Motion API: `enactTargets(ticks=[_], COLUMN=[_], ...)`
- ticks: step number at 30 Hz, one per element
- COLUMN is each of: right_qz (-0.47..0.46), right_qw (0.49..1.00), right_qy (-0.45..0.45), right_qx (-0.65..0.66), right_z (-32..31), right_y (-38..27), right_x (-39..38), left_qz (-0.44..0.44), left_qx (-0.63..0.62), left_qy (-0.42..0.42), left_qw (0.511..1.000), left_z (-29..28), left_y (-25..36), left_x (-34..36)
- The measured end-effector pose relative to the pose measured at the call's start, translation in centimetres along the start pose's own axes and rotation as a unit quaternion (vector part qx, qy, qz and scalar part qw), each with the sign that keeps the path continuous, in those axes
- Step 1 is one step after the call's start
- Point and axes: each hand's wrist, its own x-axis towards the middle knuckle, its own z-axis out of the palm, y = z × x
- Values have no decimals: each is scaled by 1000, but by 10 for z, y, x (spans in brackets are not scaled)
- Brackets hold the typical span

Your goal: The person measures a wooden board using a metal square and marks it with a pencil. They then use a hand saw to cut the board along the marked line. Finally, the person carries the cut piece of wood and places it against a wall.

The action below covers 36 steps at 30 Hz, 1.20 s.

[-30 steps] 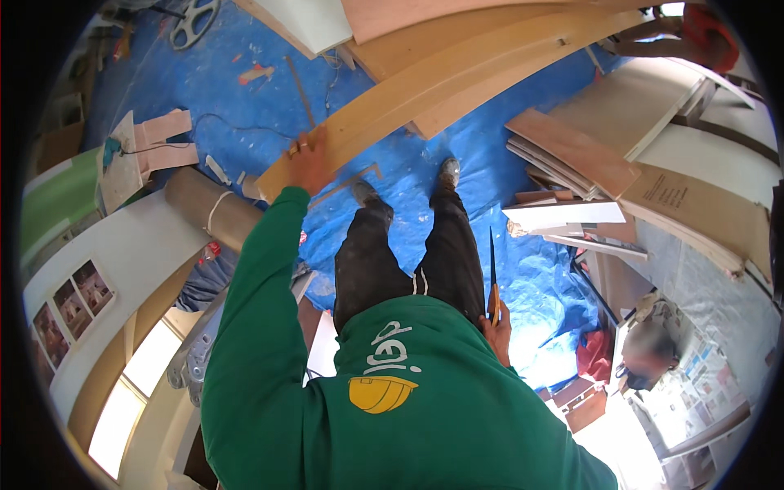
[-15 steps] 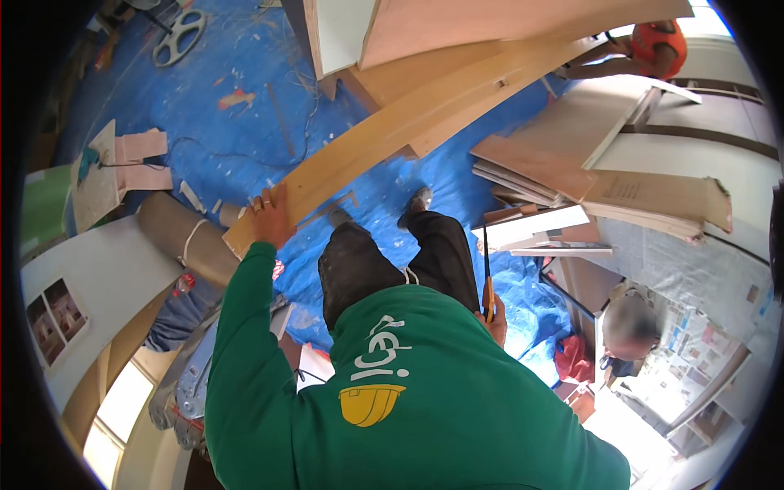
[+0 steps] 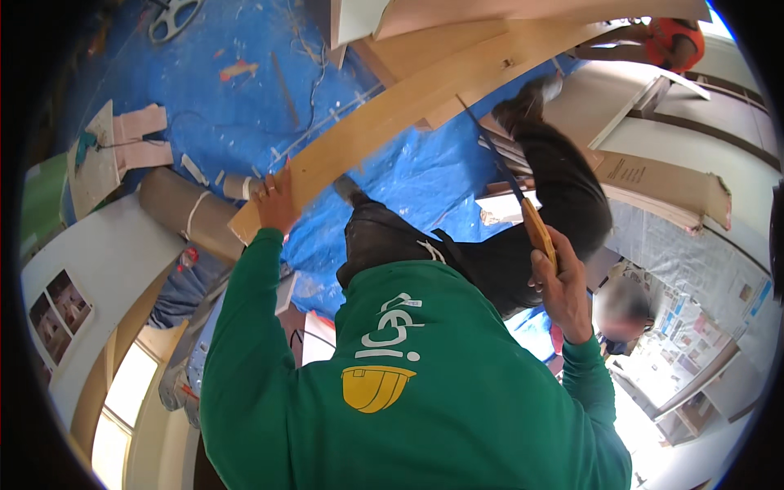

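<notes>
A long wooden plank (image 3: 392,114) stretches from near my left side up to the far right. My left hand (image 3: 276,200) grips its near end, fingers over the edge. In my right hand (image 3: 563,286) is a handsaw (image 3: 535,224), its wooden handle wrapped by my fingers. The dark narrow blade points up and to the left, with its tip close to the plank's right edge. My right leg (image 3: 572,180) is raised out to the right, its shoe beside the plank's far part.
Blue sheeting (image 3: 245,122) covers the floor. A person in an orange top (image 3: 676,45) is by the plank's far end. Stacked boards (image 3: 653,184) lie on the right, and another person (image 3: 625,306) is low at the right. A rolled brown mat (image 3: 180,208) lies left.
My right hand has brought the saw up and forward from beside my hip. My right leg has swung out to the right and up. The left hand stays on the plank, which has shifted slightly.
</notes>
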Motion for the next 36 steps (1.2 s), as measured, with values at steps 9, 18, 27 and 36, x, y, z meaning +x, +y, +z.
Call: enactTargets(ticks=[9,18,27,36], right_qz=[-20,-132,-128,-125], right_qw=[995,982,982,979], right_qy=[-50,-6,-54,-87], right_qx=[-90,-133,-125,-138], right_z=[73,151,170,179], right_y=[10,31,44,45], right_x=[121,293,328,334], left_qz=[-28,54,-166,-168], left_qx=[-34,-187,-264,-271], left_qy=[-60,117,-177,-245], left_qw=[997,974,934,916], left_z=[-17,21,-51,-61], left_y=[15,95,190,186], left_x=[-6,129,243,257])
